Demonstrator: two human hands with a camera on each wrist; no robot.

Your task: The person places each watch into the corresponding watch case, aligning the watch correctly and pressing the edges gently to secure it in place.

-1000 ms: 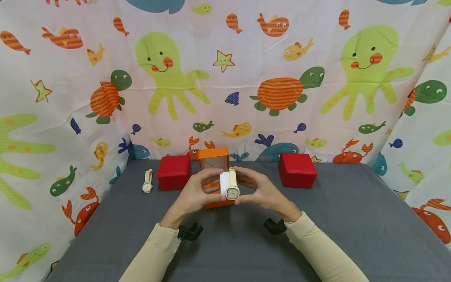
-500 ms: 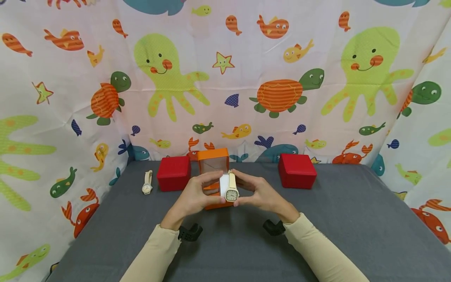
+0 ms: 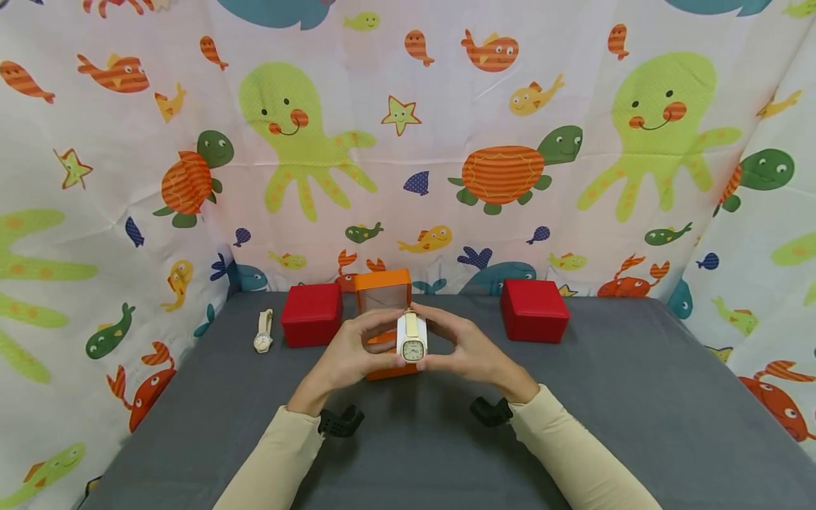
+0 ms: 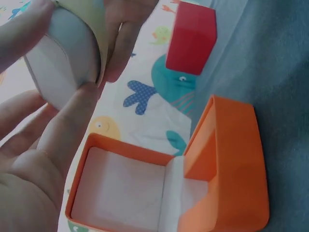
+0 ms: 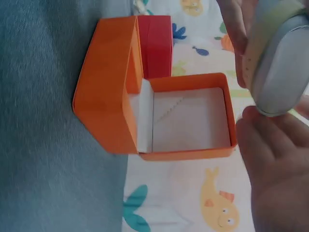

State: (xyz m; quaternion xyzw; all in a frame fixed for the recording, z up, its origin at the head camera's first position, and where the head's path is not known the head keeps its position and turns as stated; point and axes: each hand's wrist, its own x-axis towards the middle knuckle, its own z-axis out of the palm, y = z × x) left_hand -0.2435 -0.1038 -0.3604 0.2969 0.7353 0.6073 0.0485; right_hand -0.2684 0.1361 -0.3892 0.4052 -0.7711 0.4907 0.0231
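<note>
Left hand [image 3: 357, 346] and right hand [image 3: 468, 350] jointly grip a white cushion [image 4: 53, 67], thumbs low, fingers above. Cream-strapped watch [image 3: 413, 349] wrapped round it, dial facing the wearer; strapping-on looks done. Orange box [image 4: 236, 154] open just behind the hands; cushion not yet inside, so boxing probably remains. Second watch [image 3: 263, 342] lies loose on the worktop [image 3: 605, 397]. Two red boxes [image 3: 312, 315] closed; contents unknown.

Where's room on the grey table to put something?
Right of the right red box, and left of the left sleeve, nearer than the loose watch. It's crowded around the orange box: left red box beside it, left hand and right hand nearby.
</note>
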